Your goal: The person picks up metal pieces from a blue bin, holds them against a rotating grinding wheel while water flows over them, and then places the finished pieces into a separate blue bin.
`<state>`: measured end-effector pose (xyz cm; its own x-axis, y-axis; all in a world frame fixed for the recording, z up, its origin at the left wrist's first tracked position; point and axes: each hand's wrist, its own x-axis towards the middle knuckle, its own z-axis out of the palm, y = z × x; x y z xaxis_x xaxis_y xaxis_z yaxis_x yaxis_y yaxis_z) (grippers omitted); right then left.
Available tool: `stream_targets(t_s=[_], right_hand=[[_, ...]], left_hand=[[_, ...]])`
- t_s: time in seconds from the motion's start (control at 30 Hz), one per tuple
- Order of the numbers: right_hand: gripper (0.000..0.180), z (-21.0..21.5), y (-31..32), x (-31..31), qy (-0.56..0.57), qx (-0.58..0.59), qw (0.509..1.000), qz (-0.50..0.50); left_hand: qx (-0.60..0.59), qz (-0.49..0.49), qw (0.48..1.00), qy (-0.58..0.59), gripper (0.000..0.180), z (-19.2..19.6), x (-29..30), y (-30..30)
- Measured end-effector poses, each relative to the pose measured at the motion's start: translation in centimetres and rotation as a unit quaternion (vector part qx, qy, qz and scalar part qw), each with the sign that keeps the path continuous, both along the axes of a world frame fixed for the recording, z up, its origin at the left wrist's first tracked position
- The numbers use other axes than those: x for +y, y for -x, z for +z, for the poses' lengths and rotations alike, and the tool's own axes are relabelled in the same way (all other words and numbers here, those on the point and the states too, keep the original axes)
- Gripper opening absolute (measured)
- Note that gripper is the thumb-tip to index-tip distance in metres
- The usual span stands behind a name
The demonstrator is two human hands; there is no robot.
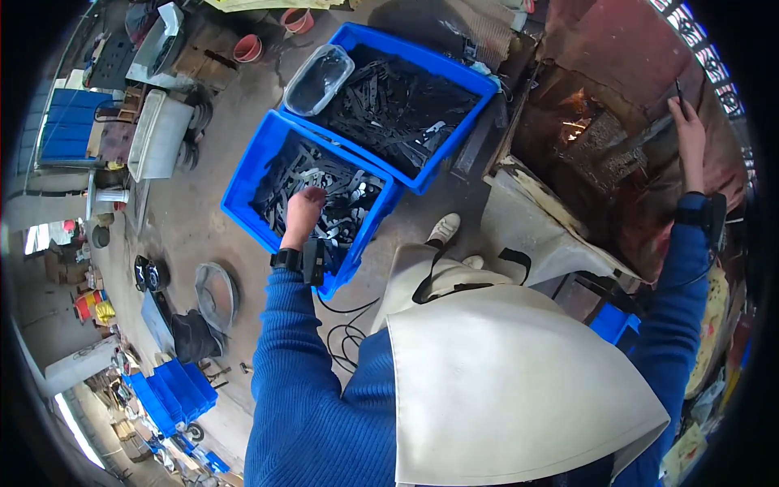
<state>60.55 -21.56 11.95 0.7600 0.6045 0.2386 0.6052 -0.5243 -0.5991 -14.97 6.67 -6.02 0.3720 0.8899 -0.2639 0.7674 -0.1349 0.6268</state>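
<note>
Cream apron [503, 381], left fingers [313, 196] over dark, slender, jumbled pieces [349, 203], some silvery

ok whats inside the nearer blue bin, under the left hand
The nearer blue bin holds a jumble of dark strips with some pale pieces among them. The top layer hides the bin's floor, and the left hand covers part of the pile.

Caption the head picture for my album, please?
Bare left hand over dark flat strips in a blue rectangular plastic bin.
</note>
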Motion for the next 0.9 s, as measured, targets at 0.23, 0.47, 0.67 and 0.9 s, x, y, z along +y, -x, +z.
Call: stream_targets(t_s=[0.23, 0.47, 0.67, 0.9], right_hand=[[0.049, 2.5, 5.6, -1.5, -0.035, -0.056, 0.997, -0.030], [0.040, -4.6, 17.0, -7.9, -0.031, 0.110, 0.991, -0.070], [0.027, -7.1, 23.2, -10.8, 0.006, 0.119, 0.990, -0.077], [0.020, -7.7, 25.2, -14.2, -0.041, 0.183, 0.973, -0.138]], left_hand=[[-0.008, -0.026, 1.000, -0.001, 0.016, 0.0, 0.9, -1.0], [-0.101, -0.012, 0.972, -0.213, 0.014, 4.3, 3.0, -11.4], [0.049, -0.183, 0.964, -0.185, 0.015, -0.2, 6.6, -18.0], [0.143, -0.145, 0.964, -0.169, 0.018, -4.0, 6.8, -21.2]])
